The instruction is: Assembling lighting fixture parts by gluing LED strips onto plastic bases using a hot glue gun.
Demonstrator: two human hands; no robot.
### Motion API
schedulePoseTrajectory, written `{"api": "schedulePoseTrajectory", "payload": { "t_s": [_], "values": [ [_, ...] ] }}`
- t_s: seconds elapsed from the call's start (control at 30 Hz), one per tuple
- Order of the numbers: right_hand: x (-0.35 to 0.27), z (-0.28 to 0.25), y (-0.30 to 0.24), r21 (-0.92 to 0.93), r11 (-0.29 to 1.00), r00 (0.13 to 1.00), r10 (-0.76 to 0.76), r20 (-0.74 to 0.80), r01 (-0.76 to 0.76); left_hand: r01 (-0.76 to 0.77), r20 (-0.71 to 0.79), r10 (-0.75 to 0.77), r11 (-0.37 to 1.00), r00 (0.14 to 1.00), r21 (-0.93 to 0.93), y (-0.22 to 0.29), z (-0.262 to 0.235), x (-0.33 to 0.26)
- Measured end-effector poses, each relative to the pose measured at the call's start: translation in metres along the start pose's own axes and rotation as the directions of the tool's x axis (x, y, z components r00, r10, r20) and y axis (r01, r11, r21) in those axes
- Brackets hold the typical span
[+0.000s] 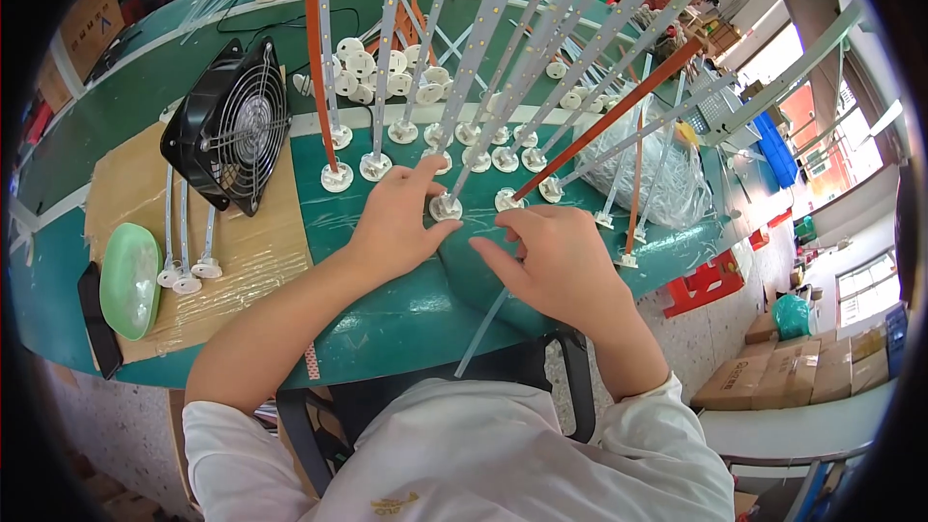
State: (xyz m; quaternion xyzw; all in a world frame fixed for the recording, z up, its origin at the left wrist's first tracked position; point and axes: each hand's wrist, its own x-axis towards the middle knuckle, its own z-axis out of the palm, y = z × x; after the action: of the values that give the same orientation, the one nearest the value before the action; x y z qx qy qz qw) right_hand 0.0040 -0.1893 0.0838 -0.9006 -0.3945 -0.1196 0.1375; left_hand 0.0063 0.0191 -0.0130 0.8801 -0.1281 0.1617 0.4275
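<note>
Left hand (401, 217), thumb and fingers parted beside a white base (446, 208); right hand (553, 249) curled, grip unclear. Flat bases presumably steady the LED strips (486, 34).

Left hand (401, 217): nine o'clock, by a white base (446, 208)
Right hand (556, 256): three o'clock, curled
LED strips (390, 29): twelve o'clock
Black fan (242, 126): ten o'clock

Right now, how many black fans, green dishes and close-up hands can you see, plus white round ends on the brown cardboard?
Black fan: 1
Green dish: 1
Left hand and right hand: 2
White round ends on the cardboard: 3
Total: 7
</note>
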Motion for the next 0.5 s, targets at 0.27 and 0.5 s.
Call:
{"api": "schedulePoseTrajectory", "payload": {
  "t_s": [0.27, 0.5],
  "values": [
    [-0.014, 0.005, 0.040, 0.139, 0.976, 0.983, 0.157, 0.096, -0.170, 0.046, 0.033, -0.046, 0.999, 0.998, -0.014, 0.003, 0.000, 0.002],
    [-0.003, 0.015, 0.062, 0.095, 0.963, 0.959, 0.238, 0.156, -0.254, 0.003, 0.026, -0.003, 1.000, 1.000, 0.003, -0.002, 0.000, 0.003]
  ]
}}
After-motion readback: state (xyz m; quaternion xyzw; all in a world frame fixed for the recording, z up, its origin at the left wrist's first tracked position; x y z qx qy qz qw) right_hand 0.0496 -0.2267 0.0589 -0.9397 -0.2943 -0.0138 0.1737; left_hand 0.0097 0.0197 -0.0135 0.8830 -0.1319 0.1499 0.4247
